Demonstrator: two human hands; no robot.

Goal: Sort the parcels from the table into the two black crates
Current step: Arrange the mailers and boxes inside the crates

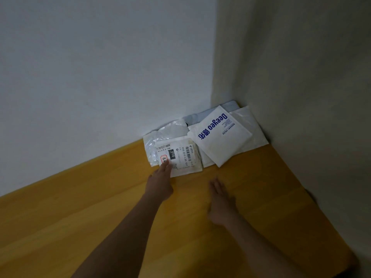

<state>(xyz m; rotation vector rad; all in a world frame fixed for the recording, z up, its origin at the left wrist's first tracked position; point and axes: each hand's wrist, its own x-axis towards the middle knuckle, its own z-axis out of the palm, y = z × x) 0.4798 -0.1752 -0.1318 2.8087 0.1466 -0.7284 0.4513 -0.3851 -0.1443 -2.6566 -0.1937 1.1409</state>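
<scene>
The left hand (pixel 160 178) reaches far across the tabletop (pixel 80 227), and its straight fingers rest on the near corner of a white parcel with a label (pixel 181 157). The fingers lie flat on the parcel and do not curl round it. The right hand (pixel 219 199) is over the wood just beside the left one, a little nearer to the person. Its fingers are loose and spread, and it holds nothing. It looks blurry, so I cannot tell if it touches the wood. Both bare arms come in from the near edge of the tabletop. The parcels are all bunched in the far right corner of the tabletop, where two walls meet. The parcel with the label has a barcode, some numbers and a small red square on it. It lies on top of a shiny clear bag (pixel 160 137), which sits against the back wall (pixel 100 67). To the right lies a white parcel with blue letters (pixel 220 137). It is turned at a slant and lies over other white bags. One more white bag (pixel 253 127) peeks out behind it, close to the side wall (pixel 301 77). A grey bag (pixel 192 118) shows at the very back of the pile, right in the corner. The tabletop is yellow-brown wood, and the room is dim.
</scene>
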